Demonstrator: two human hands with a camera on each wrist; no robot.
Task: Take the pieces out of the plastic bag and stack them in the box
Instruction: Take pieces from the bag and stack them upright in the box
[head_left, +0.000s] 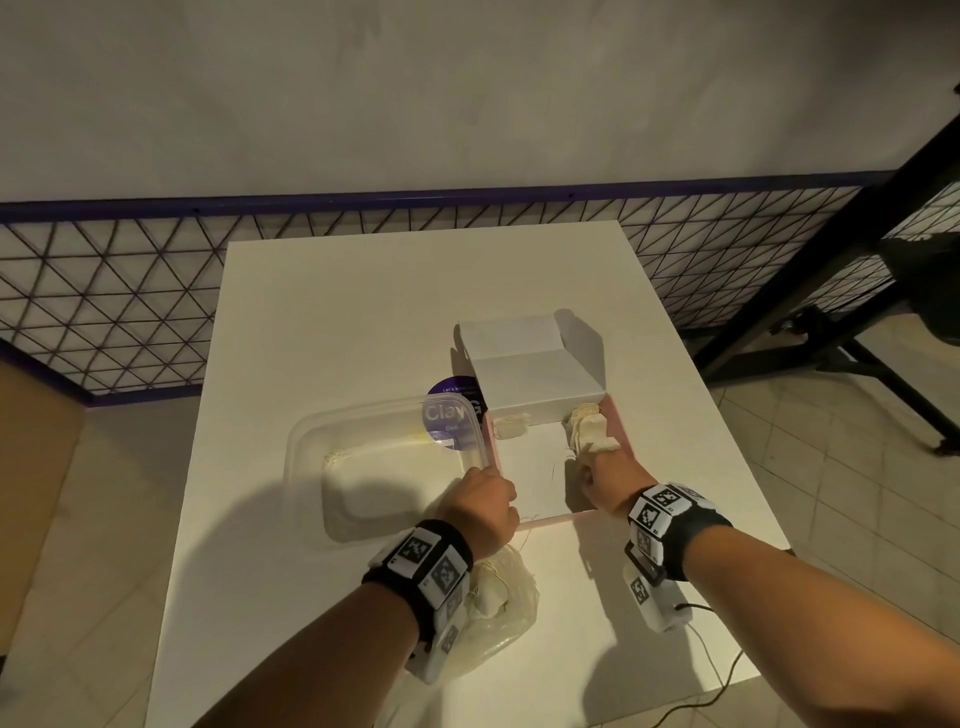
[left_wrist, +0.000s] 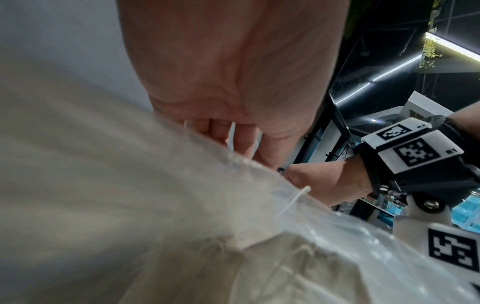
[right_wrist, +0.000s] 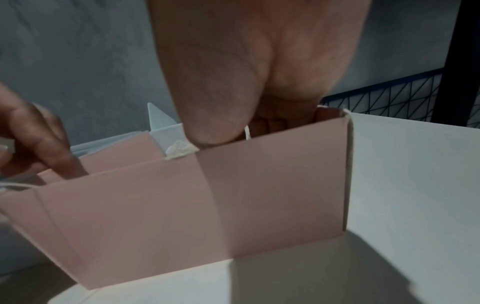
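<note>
The right hand (head_left: 597, 480) is reaching into the pink box (head_left: 621, 431), its grip grasping a pale cloth piece (head_left: 589, 434) against the stack at the far right corner. The left hand (head_left: 485, 501) is resting at the box's near left rim; I cannot tell whether its grip is clenched. Another piece (head_left: 511, 423) is lying at the far left corner. The plastic bag (head_left: 501, 608), still holding pieces, is lying on the desk (head_left: 363, 312) under the left wrist. The hand should probably press the piece flat and square before releasing it.
</note>
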